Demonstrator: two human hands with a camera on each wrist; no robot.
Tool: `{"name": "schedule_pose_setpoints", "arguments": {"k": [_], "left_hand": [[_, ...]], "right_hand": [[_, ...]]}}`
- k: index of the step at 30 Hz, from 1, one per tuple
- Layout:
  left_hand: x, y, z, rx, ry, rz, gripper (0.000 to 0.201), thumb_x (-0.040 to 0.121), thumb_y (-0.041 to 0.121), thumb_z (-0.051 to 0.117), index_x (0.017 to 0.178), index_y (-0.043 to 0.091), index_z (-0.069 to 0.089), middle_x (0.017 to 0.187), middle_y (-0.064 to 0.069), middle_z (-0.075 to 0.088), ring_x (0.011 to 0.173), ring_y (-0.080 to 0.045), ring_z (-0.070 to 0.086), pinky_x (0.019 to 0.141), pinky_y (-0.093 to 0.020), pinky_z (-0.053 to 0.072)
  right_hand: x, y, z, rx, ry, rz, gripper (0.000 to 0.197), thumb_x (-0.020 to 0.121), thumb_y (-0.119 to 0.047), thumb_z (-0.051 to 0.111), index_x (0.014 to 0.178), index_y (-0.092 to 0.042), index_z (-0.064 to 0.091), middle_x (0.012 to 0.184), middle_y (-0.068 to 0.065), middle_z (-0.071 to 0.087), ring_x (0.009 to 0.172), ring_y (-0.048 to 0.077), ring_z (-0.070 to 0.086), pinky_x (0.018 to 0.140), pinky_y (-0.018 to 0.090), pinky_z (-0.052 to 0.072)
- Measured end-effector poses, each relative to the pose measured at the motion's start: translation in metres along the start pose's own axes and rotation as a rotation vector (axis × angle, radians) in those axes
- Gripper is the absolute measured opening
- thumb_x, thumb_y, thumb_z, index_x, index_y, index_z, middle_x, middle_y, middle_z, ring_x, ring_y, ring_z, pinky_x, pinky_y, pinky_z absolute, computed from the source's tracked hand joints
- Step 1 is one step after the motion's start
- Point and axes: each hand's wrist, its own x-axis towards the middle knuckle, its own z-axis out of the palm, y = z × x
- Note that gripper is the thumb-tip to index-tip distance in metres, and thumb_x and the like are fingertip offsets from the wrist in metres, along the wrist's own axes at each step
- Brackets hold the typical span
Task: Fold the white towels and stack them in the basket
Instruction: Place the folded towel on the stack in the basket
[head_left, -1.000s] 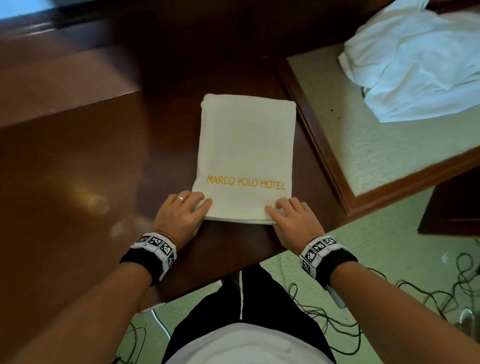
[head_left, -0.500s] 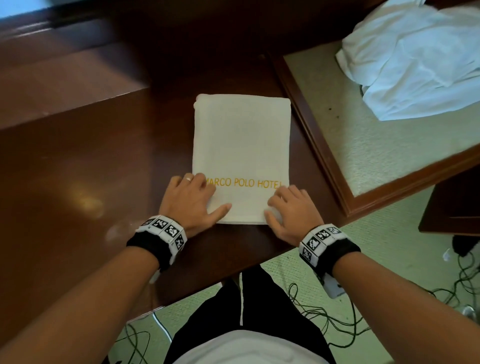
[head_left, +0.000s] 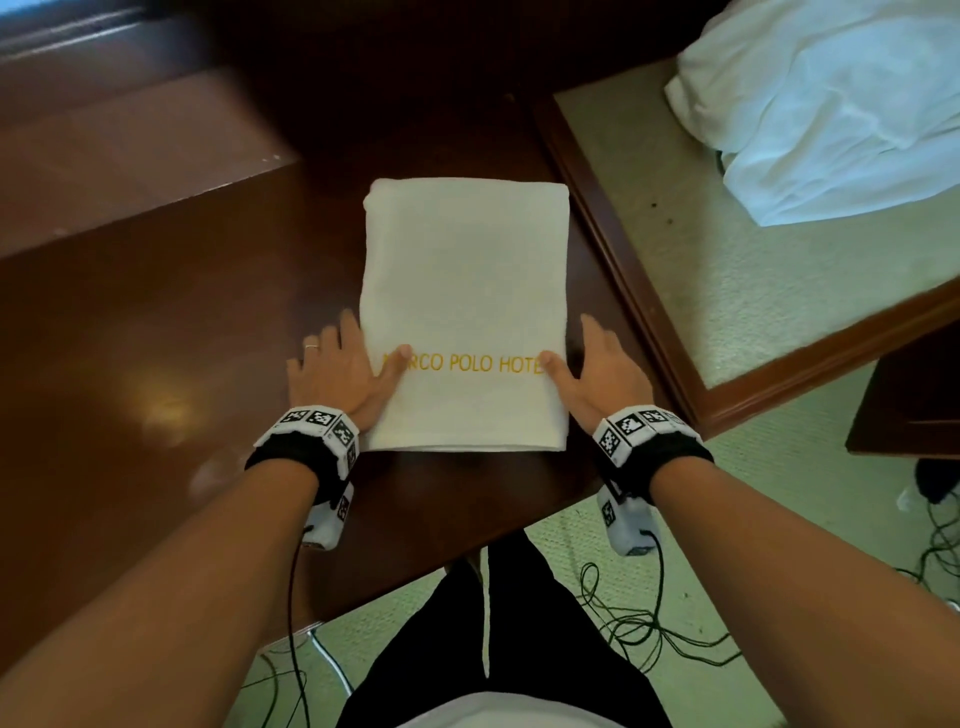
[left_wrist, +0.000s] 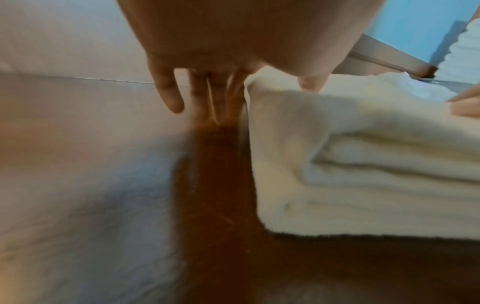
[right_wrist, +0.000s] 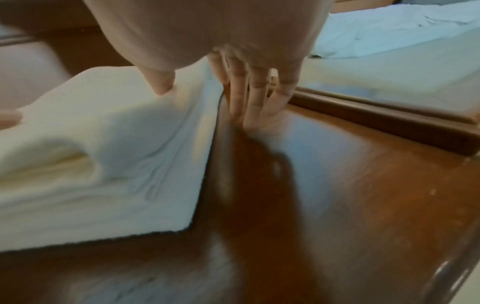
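- Fingers (head_left: 332, 343) of both hands lie straight on the table (head_left: 171, 374), flanking the towel (head_left: 462, 291)
- Thumbs press its top, apparently bracing for a lift

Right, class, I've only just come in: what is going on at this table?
A person is folding hotel towels. One folded towel lies on the dark wooden table. The left hand and right hand flank its sides, fingers flat on the wood, thumbs on top by the gold lettering. A heap of unfolded white cloth waits at the upper right. No basket is in view.
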Motion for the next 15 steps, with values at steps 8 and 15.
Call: {"name": "schedule_pose_setpoints", "arguments": {"k": [8,15], "left_hand": [[-0.002,0.007,0.006,-0.353,-0.195,-0.139,0.088,0.068,0.085,0.056,0.122,0.016,0.056,0.124,-0.008,0.065,0.114,-0.035,0.061,0.092,-0.044,0.053],[-0.029,0.031,-0.013,-0.436,-0.104,-0.088,0.057,0.088,0.050,0.070,0.119,0.005,0.051,0.125,-0.016,0.062,0.116,-0.037,0.058,0.082,-0.036,0.044]], "right_hand": [[0.000,-0.031,0.016,0.417,-0.075,0.245,0.065,0.077,-0.052,0.077,0.119,-0.009,0.054,0.121,0.010,0.063,0.112,0.032,0.060,0.087,0.036,0.050],[-0.017,-0.030,-0.008,0.427,-0.103,0.252,0.051,0.082,-0.042,0.074,0.117,-0.006,0.061,0.121,0.012,0.064,0.107,0.032,0.061,0.086,0.036,0.051]]}}
